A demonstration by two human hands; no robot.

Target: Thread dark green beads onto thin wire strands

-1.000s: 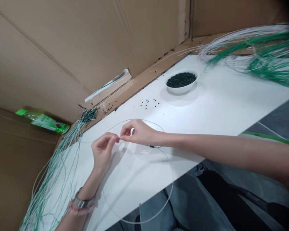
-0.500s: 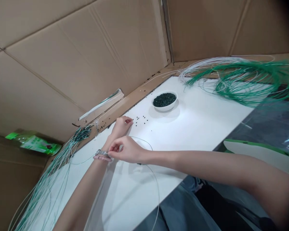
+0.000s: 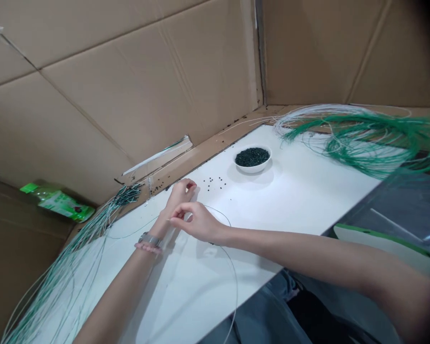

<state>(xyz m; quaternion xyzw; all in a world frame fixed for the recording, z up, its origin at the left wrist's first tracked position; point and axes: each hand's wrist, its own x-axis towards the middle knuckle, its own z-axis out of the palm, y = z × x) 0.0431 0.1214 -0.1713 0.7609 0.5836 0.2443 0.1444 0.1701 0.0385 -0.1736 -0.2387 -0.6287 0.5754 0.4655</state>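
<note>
As the thin wire [image 3: 218, 210] arcs just beside the right hand [image 3: 197, 222], its fingers [image 3: 182, 206] pinch narrowly, hold unclear; the left hand [image 3: 181, 193] curls, contents unclear. Wire light, springy: take it near the end.

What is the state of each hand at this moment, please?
Left hand: curled closed; cannot tell if it holds anything.
Right hand: thumb and finger pinched closed, seemingly on a thin wire.
</note>
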